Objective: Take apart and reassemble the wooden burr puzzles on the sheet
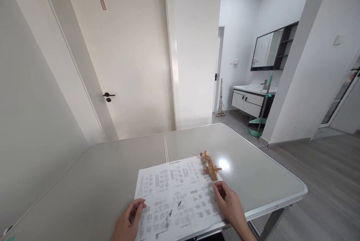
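Observation:
A large white instruction sheet [180,192], printed with rows of small grey diagrams, lies on the table in front of me. My left hand [129,219] is at its left edge, fingers curled and thumb and forefinger together on the paper. At the right edge, my right hand [231,206] pinches the sheet in the same way. Several notched wooden puzzle pieces [211,168] lie in a small heap over the sheet's upper right corner, just beyond my right fingertips. Neither hand touches them.
The grey folding table [112,173] has a metal rim and a seam across its middle. Behind it stands a closed door [135,57] with a black handle. To the right are a washbasin cabinet [247,102], a mop [221,100] and a green dustpan [255,131].

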A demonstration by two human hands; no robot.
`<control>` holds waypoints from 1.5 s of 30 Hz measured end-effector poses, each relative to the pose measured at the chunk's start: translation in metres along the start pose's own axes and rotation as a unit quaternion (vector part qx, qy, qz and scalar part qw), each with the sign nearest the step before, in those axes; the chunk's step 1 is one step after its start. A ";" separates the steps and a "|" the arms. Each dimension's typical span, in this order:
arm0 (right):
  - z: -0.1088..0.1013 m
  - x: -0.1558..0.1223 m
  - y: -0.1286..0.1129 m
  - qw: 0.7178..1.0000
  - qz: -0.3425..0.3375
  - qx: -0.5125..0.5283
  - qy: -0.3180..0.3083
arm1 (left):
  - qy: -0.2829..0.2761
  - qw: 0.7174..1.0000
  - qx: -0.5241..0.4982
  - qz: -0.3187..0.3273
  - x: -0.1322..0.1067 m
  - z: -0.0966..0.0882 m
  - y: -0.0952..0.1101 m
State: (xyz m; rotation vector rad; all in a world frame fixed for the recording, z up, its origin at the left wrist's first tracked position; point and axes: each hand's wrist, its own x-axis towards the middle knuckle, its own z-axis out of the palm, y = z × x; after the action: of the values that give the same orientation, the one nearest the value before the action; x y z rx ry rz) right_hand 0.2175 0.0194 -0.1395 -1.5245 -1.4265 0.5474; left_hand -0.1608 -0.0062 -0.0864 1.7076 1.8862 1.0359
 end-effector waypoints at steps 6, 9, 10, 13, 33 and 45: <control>-0.009 0.010 -0.005 0.999 0.025 0.016 0.038 | -0.014 1.000 0.007 -0.001 0.002 0.004 -0.011; -0.021 0.034 -0.014 0.999 0.008 -0.027 0.040 | -0.016 1.000 -0.003 0.001 0.001 0.004 -0.012; -0.025 0.045 -0.017 0.998 0.009 -0.060 0.031 | -0.016 1.000 -0.007 0.002 0.001 0.004 -0.011; -0.031 0.085 -0.026 0.990 0.021 -0.140 0.007 | -0.017 1.000 -0.011 0.002 0.000 0.002 -0.006; -0.014 0.155 -0.095 0.951 0.021 -0.241 -0.193 | -0.021 0.999 -0.036 0.008 -0.006 0.005 -0.013; -0.041 0.042 -0.189 0.955 -0.175 -0.012 -0.240 | -0.180 0.942 -0.257 0.117 -0.003 0.016 0.120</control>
State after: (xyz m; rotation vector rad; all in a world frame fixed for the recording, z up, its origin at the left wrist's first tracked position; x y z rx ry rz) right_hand 0.1634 0.0217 0.0506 -1.1550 -2.0308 0.7114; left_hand -0.0677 -0.0068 -0.0089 1.6779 1.0859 1.0891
